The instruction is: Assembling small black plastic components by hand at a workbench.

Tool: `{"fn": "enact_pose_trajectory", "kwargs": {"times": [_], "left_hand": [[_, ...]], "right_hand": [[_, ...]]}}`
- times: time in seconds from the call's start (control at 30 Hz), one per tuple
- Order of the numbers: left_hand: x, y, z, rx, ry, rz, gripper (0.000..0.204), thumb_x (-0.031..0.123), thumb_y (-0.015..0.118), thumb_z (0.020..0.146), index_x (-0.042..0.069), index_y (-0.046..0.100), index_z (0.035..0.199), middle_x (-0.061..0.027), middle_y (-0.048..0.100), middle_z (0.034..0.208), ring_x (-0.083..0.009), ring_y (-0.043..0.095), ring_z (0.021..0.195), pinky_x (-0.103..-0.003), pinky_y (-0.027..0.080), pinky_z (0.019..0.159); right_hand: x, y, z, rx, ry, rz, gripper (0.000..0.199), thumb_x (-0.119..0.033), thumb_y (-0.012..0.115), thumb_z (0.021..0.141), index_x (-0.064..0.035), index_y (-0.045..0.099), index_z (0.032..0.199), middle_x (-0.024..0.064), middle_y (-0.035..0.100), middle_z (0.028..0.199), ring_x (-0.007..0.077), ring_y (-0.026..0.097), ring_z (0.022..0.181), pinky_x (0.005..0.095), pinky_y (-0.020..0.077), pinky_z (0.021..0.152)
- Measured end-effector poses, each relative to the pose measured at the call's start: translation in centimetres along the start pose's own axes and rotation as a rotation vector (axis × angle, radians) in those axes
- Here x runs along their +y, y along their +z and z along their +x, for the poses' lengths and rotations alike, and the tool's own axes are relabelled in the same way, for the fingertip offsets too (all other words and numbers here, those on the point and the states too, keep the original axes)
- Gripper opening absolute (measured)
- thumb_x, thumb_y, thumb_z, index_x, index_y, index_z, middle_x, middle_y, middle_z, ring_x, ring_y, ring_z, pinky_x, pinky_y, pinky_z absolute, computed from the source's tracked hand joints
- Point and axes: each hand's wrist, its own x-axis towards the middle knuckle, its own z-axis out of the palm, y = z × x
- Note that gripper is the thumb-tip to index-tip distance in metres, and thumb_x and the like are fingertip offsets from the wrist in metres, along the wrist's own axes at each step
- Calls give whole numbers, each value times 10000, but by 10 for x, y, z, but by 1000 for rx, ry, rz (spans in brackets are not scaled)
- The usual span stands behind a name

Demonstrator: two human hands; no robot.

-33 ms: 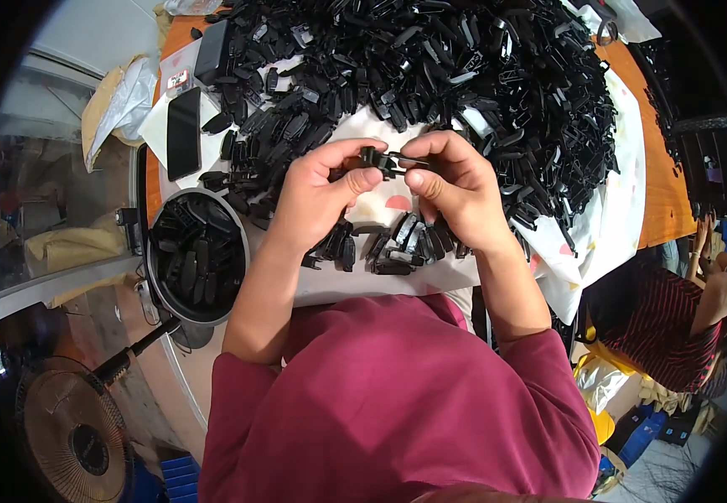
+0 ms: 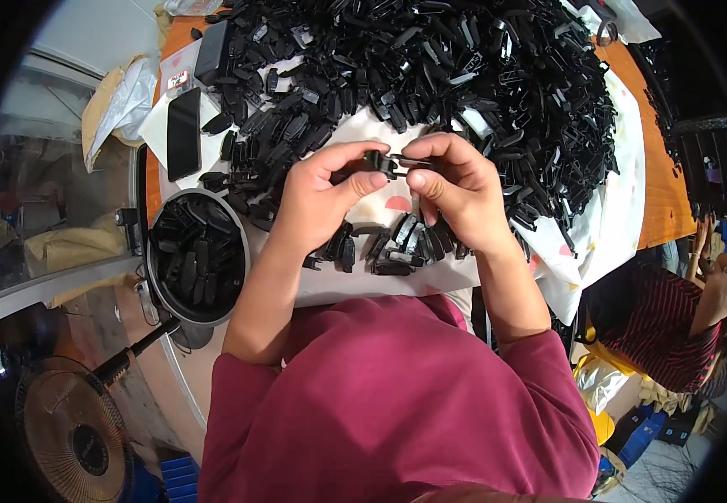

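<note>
My left hand [image 2: 320,197] pinches a small black plastic part [image 2: 377,162] between thumb and fingertips. Facing it, my right hand [image 2: 461,191] grips a second black plastic piece [image 2: 414,160] with thin prongs. The two parts meet, or nearly so, in front of my chest; whether they are joined I cannot tell. Fingers hide much of both. Just below my hands, near the table's front edge, lies a row of several black clip-like parts [image 2: 412,239].
A big heap of black plastic parts [image 2: 430,59] covers the table's far side. To the left are a round bin [image 2: 244,277] holding black parts, a phone [image 2: 184,134] and a standing fan [image 2: 78,436]. Another person in a striped top [image 2: 661,327] is at the right.
My left hand has shifted slightly right with its black part, toward the piece in my right hand. The right hand has barely moved.
</note>
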Motion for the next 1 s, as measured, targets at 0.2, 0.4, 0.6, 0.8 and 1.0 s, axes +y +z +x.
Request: {"fn": "enact_pose_trajectory", "kwargs": {"times": [0.2,0.4,0.6,0.8,1.0], "left_hand": [[10,7,-2,29,360,373,318,77,698,728,13,619,1029,-98,615,962,-183,587,867,-260,460,750],[13,12,-3,98,506,464,324,52,710,684,42,635,999,-92,601,902,-207,602,733,-289,483,643],[14,10,3,85,642,568,350,88,718,657,48,634,994,-85,581,868,-209,589,668,-294,472,562],[3,16,4,-20,408,320,316,154,678,753,35,622,1040,-87,574,925,-196,586,773,-274,470,682],[-12,33,-8,115,41,-234,325,196,600,860,-7,584,1114,-60,597,991,-88,533,736,-202,436,662]], "right_hand": [[-2,-3,0,78,12,285,144,-34,575,843,55,587,956,101,580,876,116,567,603,191,462,412],[-4,2,-2,199,87,295,111,-48,587,840,33,597,916,69,580,722,99,534,549,188,428,393],[-7,5,-7,213,39,271,96,-54,593,839,23,594,895,56,569,708,91,506,508,183,376,352],[5,9,-10,159,157,443,106,-69,559,865,14,559,929,78,574,771,122,538,538,196,415,378],[18,20,-11,255,-24,-180,200,-59,581,853,22,501,1018,98,600,843,134,600,631,229,504,509]]}}
